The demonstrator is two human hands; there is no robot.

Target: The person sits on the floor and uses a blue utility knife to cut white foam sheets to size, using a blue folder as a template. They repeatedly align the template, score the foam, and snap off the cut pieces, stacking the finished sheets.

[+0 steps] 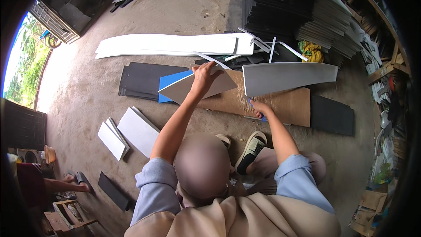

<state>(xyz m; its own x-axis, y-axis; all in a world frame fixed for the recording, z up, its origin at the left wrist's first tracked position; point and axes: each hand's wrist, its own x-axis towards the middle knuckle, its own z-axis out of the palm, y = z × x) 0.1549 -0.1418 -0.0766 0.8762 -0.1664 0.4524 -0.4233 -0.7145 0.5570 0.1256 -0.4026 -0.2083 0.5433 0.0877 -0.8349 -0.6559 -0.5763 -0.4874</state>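
My left hand point(204, 78) grips the upper edge of a pale grey foam sheet point(215, 83), which it holds tilted up over a brown board point(280, 105). Closed around a slim blue-handled cutter point(251, 102) is my right hand point(262, 109), low over the board's near side. The cutter's tip is too small to make out clearly. A larger grey-white sheet point(289, 78) lies across the board's far right part, just beyond my right hand. Scratches and cut marks cover the middle of the board. Part of a blue sheet point(169, 87) shows under the held piece, at its left.
Long white sheets point(166, 44) and offcut strips point(273, 48) lie beyond the board. Dark sheets point(147, 79) flank it, with white panels point(137, 127) nearer left. Tall sheet stacks point(280, 8) and a yellow cloth point(310, 51) stand far right. A person's legs point(61, 185) show lower left.
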